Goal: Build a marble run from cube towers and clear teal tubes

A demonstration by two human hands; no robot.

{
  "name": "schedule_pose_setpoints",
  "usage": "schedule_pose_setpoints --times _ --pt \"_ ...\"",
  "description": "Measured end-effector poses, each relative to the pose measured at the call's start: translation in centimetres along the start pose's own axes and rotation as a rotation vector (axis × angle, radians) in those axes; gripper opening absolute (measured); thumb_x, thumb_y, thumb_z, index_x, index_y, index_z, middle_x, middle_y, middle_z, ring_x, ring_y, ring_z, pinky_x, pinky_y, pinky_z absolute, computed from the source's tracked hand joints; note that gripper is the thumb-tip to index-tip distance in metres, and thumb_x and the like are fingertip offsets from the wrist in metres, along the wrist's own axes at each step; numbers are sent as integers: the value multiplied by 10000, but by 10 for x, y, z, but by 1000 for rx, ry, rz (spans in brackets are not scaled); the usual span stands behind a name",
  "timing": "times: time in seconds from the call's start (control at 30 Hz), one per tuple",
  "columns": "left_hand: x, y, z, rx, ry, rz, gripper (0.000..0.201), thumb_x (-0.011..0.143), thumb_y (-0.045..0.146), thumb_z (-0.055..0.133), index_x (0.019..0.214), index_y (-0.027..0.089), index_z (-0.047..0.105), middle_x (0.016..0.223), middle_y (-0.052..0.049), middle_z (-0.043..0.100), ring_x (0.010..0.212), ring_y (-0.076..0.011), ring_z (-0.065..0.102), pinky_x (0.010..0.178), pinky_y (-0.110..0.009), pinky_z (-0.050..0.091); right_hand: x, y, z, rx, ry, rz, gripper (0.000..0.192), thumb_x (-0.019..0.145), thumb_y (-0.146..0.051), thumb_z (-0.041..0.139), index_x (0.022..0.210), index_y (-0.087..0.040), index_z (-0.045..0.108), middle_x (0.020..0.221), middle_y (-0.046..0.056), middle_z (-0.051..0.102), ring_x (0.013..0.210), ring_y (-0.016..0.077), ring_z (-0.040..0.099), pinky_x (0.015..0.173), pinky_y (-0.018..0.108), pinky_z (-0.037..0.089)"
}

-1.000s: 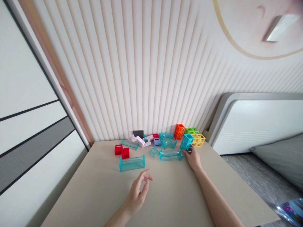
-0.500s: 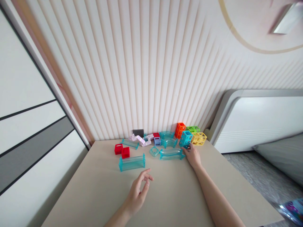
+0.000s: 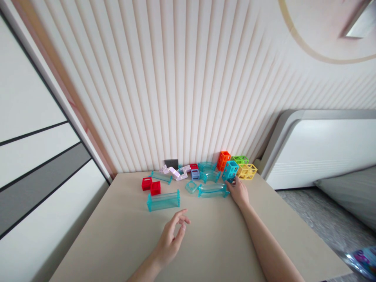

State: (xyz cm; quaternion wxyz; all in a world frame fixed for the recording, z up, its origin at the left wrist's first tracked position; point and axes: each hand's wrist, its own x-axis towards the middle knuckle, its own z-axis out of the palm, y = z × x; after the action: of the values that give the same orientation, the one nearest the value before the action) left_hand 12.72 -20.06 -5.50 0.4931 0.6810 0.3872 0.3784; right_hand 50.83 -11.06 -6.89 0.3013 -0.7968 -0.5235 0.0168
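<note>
My right hand [image 3: 239,192] is at the foot of an upright blue openwork block [image 3: 230,170], thumb and fingers closed about its lower part. Just left of that hand lies a clear teal tube piece [image 3: 212,190]. My left hand [image 3: 172,233] hovers over the near part of the table, fingers loosely curled and apart, with nothing in it. Nearest to it is a clear teal trough piece [image 3: 163,201]. Behind the blue block stand an orange block [image 3: 224,160], a green block [image 3: 241,159] and a yellow block [image 3: 247,171].
Two red blocks [image 3: 155,188] sit at the left of the table [image 3: 217,239]. Lilac zigzag pieces [image 3: 174,172], a dark box [image 3: 171,163] and a small periwinkle block [image 3: 195,174] are near the ribbed wall [image 3: 176,98]. A white headboard [image 3: 331,149] borders the right side.
The view has shifted slightly. Both hands keep nearly the same place and pose, and the blue block stays at my right hand.
</note>
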Motion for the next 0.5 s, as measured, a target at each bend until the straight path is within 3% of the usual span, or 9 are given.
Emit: schedule_pose_setpoints --times 0.33,0.5 --pt "0 0 -1 61 -24 39 408 1018 394 463 1404 264 502 1157 -91 705 1113 -234 636 1063 -408 442 0 -1 0 27 18 6 333 846 -517 576 988 -218 615 941 107 719 881 277 668 757 354 475" --pt "1 3 -4 190 -7 197 360 1020 277 454 1375 258 506 1092 -70 719 1054 -204 668 1020 -370 488 -2 1 2 93 60 -7 432 833 -555 573 1049 -190 655 953 111 707 823 256 672 755 358 493"
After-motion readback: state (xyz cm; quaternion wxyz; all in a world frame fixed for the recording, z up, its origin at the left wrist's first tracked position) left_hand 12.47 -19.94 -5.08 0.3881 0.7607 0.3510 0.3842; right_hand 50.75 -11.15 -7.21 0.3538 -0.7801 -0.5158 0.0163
